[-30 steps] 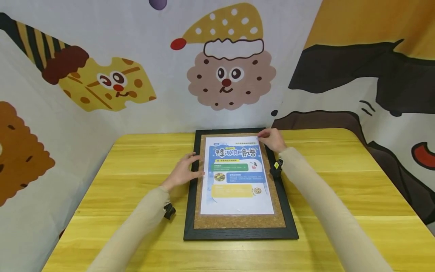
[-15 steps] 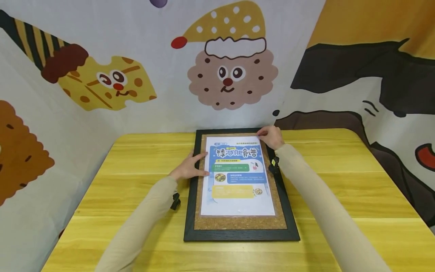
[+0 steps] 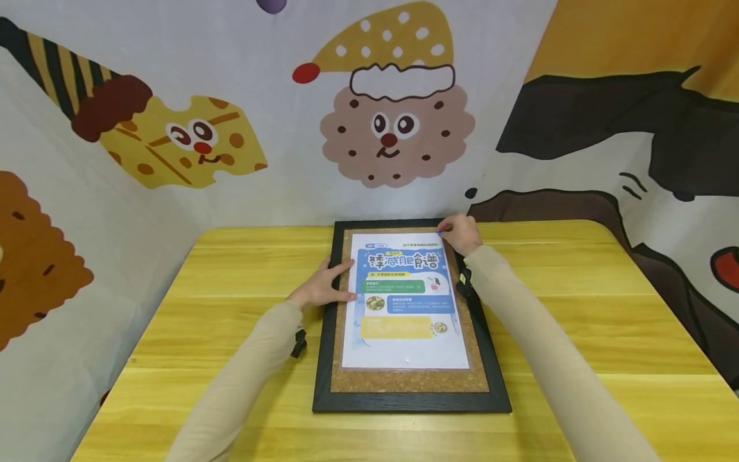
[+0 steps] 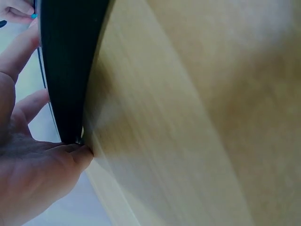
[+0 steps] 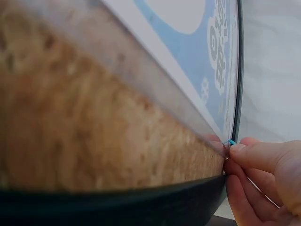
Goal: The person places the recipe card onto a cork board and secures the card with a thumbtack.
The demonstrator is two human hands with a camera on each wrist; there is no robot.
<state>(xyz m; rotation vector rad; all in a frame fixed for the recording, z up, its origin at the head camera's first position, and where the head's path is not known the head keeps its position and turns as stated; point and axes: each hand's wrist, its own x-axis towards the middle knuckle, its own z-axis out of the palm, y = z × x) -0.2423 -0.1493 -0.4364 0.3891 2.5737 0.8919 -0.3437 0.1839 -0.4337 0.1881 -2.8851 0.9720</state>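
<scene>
Pinching what looks like a blue pin (image 5: 231, 141) at the far right corner of a laminated poster (image 3: 404, 351) on a black-framed corkboard (image 3: 404, 383), a person's right hand (image 3: 462, 235) works opposite the left hand (image 3: 317, 287), its fingers spread over the frame's left edge, likely to steady the sheet.

Poster (image 3: 404, 301): sm. print too tiny to read, head cam. Blue bit (image 5: 232, 141) mostly hidden by R hand (image 5: 283, 170), too sm. to ID. R wrist cam: hand cut off at edge, corkboard (image 5: 94, 122) blurry. L wrist cam: L hand (image 4: 28, 160) cut off, worktop (image 4: 188, 117) blurred. L sleeve (image 3: 248, 378), R sleeve (image 3: 548, 353) cut at btm., head cam.
</scene>
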